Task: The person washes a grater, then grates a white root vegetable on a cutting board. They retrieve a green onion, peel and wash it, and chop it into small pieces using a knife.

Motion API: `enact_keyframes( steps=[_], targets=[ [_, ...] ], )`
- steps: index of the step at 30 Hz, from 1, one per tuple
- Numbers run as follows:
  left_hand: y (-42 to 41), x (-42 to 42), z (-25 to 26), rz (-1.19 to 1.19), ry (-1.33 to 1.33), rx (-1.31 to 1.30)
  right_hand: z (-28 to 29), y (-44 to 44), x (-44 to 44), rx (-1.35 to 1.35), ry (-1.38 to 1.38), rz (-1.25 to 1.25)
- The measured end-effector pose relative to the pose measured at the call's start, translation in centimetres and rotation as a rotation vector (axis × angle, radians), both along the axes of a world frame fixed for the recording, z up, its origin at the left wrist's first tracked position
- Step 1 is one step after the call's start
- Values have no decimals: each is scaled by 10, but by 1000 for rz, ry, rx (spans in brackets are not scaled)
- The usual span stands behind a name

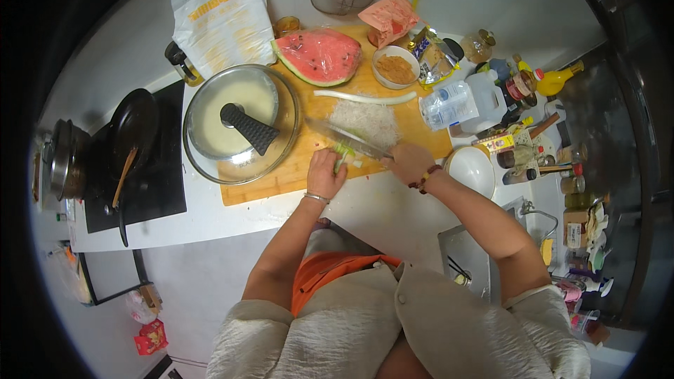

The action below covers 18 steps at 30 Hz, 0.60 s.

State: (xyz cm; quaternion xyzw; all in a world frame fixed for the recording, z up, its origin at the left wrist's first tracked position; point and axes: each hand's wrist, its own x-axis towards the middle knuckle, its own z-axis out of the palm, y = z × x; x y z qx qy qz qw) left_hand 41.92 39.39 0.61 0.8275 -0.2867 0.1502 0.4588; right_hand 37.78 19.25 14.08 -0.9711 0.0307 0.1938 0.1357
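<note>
My left hand (322, 171) presses a short piece of green scallion (341, 160) against the wooden cutting board (263, 189). My right hand (409, 160) grips a kitchen knife (347, 136), its blade slanting up and left just beyond my left fingers. Small cut green bits lie beside the blade. Right behind the knife spreads a heap of fine white shreds (366, 117), whose kind I cannot tell. A long white scallion stalk (363, 97) lies across the board past that heap.
A glass lid (287, 139) with a black handle covers a bowl of pale batter to the left. Further back are film-wrapped watermelon (318, 58) and a bowl of orange-brown paste (396, 69). Bottles crowd the right, near an empty white bowl (471, 171). A frying pan (131, 131) rests on the cooktop.
</note>
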Motion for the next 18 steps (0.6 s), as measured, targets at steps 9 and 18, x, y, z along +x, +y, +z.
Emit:
enact_keyframes(
  steps=[9,18],
  targets=[
    [-13,10,-16,-14,39,-35,-43,9,10,38,-13,-88],
    [-27,13,6,42,-25,-74,-2,-4,4,-46,63,-7]
  ],
)
